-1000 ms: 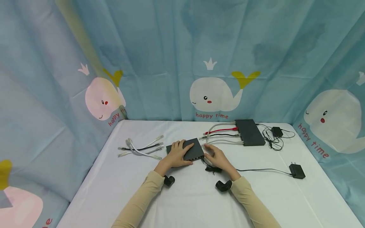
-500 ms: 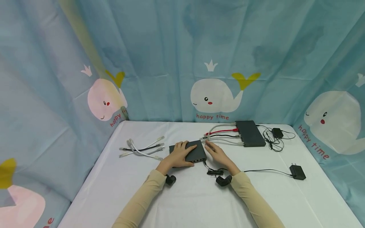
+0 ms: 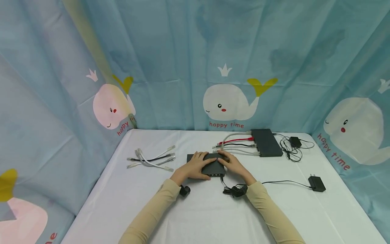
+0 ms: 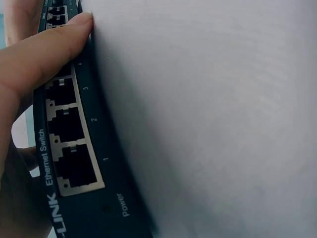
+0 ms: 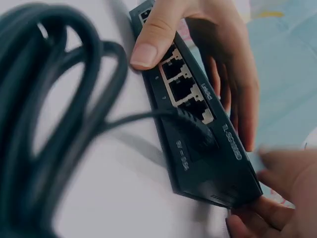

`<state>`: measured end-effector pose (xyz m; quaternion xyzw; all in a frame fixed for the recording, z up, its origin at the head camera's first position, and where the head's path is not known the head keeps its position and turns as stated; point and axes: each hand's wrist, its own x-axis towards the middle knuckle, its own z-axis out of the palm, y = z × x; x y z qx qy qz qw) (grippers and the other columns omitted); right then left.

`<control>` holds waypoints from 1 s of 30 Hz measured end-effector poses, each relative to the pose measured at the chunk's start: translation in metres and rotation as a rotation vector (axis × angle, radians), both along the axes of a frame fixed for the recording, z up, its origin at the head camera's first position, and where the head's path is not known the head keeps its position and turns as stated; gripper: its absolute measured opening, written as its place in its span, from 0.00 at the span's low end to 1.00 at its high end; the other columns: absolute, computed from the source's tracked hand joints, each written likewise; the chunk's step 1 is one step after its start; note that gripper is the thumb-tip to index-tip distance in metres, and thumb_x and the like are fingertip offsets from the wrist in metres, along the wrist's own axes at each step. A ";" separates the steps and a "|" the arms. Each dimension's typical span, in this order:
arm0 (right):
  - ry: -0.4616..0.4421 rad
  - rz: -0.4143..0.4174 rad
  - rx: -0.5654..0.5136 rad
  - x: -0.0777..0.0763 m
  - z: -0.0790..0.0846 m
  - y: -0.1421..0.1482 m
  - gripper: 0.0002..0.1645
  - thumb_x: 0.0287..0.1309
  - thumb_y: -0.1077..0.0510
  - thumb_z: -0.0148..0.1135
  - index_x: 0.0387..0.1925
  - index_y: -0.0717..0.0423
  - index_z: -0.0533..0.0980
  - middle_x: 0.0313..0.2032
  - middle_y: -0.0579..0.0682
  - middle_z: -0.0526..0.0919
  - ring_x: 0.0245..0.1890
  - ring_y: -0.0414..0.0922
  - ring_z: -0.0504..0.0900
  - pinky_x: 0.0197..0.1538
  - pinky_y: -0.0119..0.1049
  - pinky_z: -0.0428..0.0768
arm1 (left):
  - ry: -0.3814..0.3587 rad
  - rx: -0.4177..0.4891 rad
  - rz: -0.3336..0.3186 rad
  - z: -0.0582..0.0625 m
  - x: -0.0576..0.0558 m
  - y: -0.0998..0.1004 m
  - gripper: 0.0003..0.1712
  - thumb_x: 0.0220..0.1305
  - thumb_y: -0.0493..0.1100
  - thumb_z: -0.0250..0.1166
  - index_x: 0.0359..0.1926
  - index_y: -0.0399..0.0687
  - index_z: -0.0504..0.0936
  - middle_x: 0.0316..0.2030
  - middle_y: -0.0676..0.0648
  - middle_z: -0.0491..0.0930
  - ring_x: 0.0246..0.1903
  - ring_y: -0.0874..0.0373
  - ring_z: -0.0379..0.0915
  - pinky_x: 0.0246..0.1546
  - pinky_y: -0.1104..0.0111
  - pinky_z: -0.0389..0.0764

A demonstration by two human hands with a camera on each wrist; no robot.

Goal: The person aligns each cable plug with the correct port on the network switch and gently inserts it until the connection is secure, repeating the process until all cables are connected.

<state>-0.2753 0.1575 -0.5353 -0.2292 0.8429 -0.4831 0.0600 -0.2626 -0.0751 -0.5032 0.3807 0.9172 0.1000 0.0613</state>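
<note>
A black Ethernet switch (image 3: 214, 168) lies on the white table with its row of ports toward the person. My left hand (image 3: 193, 166) grips its left part, thumb (image 4: 59, 47) across the port face and the other fingers over the top to the far side. At the back right corner, my right hand (image 3: 234, 165) holds the switch, its thumb over the top and fingers (image 5: 267, 218) curled round the end. A black power plug (image 5: 195, 129) sits in the socket beside the ports, which show no network cables. Its bundled cord (image 3: 229, 190) lies near my right wrist.
Several loose network cables (image 3: 149, 159) lie crossed at the left. Behind to the right, a second black box (image 3: 267, 143) has grey, red and black cables plugged in. Its adapter (image 3: 295, 142) and coiled cord lie beside it. Another power adapter (image 3: 317, 183) lies at the right.
The switch has shifted right and turned so its ports face the person more squarely, the left hand moving with it. My right hand has gone from beside the switch onto its back right corner.
</note>
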 end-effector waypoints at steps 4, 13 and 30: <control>0.043 0.038 0.000 0.001 0.002 0.003 0.28 0.66 0.54 0.52 0.64 0.62 0.63 0.62 0.64 0.65 0.55 0.61 0.72 0.52 0.52 0.74 | -0.010 0.002 -0.024 0.001 -0.002 0.000 0.48 0.51 0.67 0.63 0.71 0.67 0.53 0.70 0.38 0.47 0.69 0.40 0.42 0.66 0.45 0.42; 0.078 -0.007 0.039 0.005 0.003 0.007 0.28 0.66 0.55 0.52 0.64 0.62 0.63 0.60 0.63 0.67 0.56 0.59 0.71 0.53 0.51 0.74 | -0.050 0.045 -0.058 -0.001 -0.007 -0.002 0.45 0.53 0.63 0.64 0.70 0.69 0.55 0.71 0.38 0.42 0.71 0.41 0.33 0.68 0.48 0.40; 0.097 -0.057 0.249 0.021 0.005 0.017 0.54 0.49 0.36 0.65 0.70 0.55 0.53 0.62 0.61 0.61 0.61 0.59 0.64 0.55 0.56 0.69 | -0.030 0.106 -0.062 -0.004 -0.014 -0.002 0.41 0.55 0.57 0.65 0.69 0.68 0.58 0.71 0.40 0.46 0.71 0.43 0.36 0.67 0.46 0.40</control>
